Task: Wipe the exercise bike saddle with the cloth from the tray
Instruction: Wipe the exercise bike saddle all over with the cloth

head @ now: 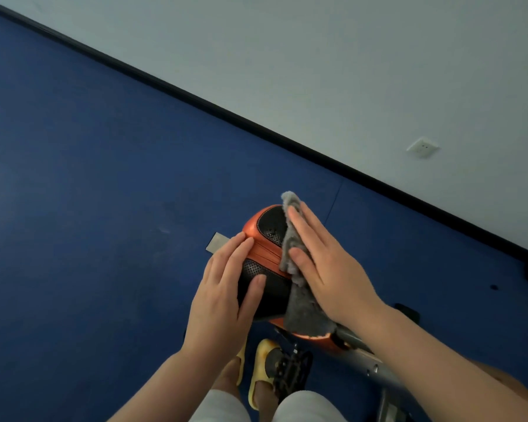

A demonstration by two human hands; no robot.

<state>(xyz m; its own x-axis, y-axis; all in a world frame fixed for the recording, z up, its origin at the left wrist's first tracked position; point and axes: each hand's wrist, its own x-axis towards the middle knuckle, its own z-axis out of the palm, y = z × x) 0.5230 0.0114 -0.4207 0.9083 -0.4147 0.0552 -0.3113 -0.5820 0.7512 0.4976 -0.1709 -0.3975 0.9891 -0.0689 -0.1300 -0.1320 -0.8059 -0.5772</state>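
Nearest, at the lower edge: two knees in pale shorts (305, 406) and feet in yellow slippers (261, 370), standing on the blue floor (89, 193). Beside the slippers: a black pedal (290, 373) of the bike, and a grey frame tube (369, 360) running toward the lower right. Above these: the saddle (267, 269), orange-edged with black perforated panels and orange ribbing across the middle, seen from above. Left hand (223, 287): bare, fingers spread, laid flat on the left side of the saddle, thumb on the black panel, fingertips reaching the orange rim; it braces rather than grips, closed on nothing. Right hand (323, 266): bare, palm down, fingers extended, pressing the cloth (302, 303) against the right side of the saddle; flat on the cloth, not curled round it. Cloth: grey, fleecy, crumpled, lying along the saddle's right half from its far end to its near orange edge, one corner sticking up past the fingertips, lower part hanging over the near rim. Just left of the saddle, partly under the left fingers: a small grey metal plate (217, 242) on the floor. Farther: a black skirting strip (226, 111) running diagonally where floor meets a pale grey wall (317, 56). On the wall, right: a white socket (423, 147). Far right edge: a dark object, too cropped to identify.
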